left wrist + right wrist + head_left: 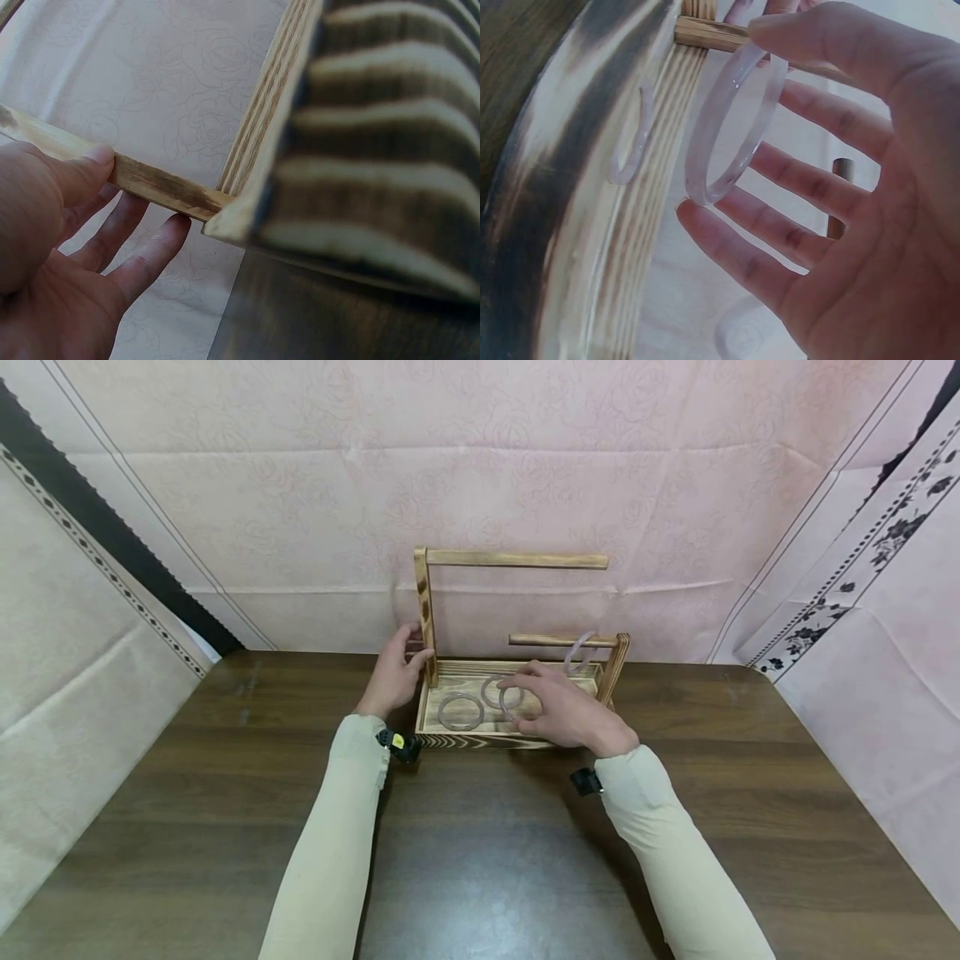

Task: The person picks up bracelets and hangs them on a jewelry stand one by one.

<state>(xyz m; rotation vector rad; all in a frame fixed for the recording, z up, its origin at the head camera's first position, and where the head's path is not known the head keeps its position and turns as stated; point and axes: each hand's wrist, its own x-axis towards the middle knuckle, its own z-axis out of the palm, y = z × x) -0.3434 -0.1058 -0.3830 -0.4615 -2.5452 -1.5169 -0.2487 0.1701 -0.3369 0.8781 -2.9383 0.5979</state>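
My left hand (393, 672) holds the left post (161, 185) of a wooden display stand, thumb on one side and fingers on the other. With thumb and fingertips, my right hand (568, 708) pinches a translucent pale lilac bangle (705, 139) over the stand's tray (480, 742). Inside the tray, a second bangle (461, 727) lies towards the left. Partly overlapped by the held one in the head view, another bangle (483, 692) lies near the tray's middle. A further bangle (571, 656) hangs round the stand's lower bar (536, 641).
The stand's upper bar (517, 560) extends rightward from the left post, its right end free. A shorter right post (616, 667) carries the lower bar, whose left end is free. Beneath is a dark wooden table (465, 843); pale patterned cloth (360, 510) hangs behind.
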